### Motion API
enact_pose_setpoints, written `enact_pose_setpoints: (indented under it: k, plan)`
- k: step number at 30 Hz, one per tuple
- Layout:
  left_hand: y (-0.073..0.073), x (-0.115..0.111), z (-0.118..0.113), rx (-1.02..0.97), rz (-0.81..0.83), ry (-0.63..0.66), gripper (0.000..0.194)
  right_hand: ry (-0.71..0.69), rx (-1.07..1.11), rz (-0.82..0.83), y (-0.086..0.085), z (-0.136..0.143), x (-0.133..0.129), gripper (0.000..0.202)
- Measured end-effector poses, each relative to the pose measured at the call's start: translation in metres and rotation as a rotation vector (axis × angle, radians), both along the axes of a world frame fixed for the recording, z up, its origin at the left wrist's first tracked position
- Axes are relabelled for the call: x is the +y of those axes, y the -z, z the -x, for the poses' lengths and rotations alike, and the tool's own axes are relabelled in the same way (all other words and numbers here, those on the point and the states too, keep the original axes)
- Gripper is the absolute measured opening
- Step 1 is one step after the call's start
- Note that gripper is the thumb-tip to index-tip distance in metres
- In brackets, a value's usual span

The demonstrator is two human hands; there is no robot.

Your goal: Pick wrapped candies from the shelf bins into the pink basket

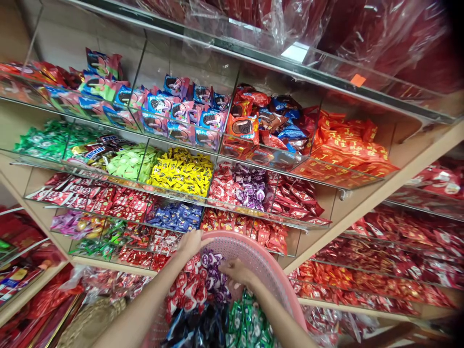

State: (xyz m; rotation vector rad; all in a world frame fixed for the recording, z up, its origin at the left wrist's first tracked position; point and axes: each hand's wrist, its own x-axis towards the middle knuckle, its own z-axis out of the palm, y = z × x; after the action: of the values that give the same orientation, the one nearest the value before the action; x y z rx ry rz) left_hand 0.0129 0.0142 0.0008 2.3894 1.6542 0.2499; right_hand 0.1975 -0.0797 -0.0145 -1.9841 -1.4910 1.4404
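Observation:
My left hand (191,243) is closed over the far rim of a pink plastic basket (290,280). Inside the basket, my right hand (237,270) has its fingers curled beside the purple wrapped candies (216,268). What those fingers hold, if anything, is hidden. Red-and-white wrapped candies (190,285) lie to the left of the purple ones. Closer to me in the basket are dark blue packets (199,326) and green wrapped candies (248,316). Part of the basket's left side is behind my left forearm.
Glass-fronted shelves ahead hold yellow candies (183,171), purple candies (250,186), cookie packets (174,113) and orange packets (348,142). Red packets (391,241) fill shelves on the right. A woven basket (90,319) stands low on the left. Clear plastic bags (290,19) hang over the top shelf edge.

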Motion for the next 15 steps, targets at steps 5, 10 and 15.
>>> enact_pose_setpoints:
  k: [5, 10, 15]
  plan:
    - [0.0, 0.0, 0.0, 0.004, -0.011, 0.01, 0.067, 0.055, -0.033, 0.006, 0.004, -0.002, 0.001, 0.037]
    - [-0.001, -0.001, 0.0, 0.006, -0.037, 0.011, 0.067, -0.031, -0.336, -0.22, -0.022, -0.009, 0.006, 0.036]
    - [-0.003, -0.001, 0.0, 0.022, -0.002, -0.022, 0.07, -0.234, -0.291, -0.462, -0.112, -0.012, 0.014, 0.034]
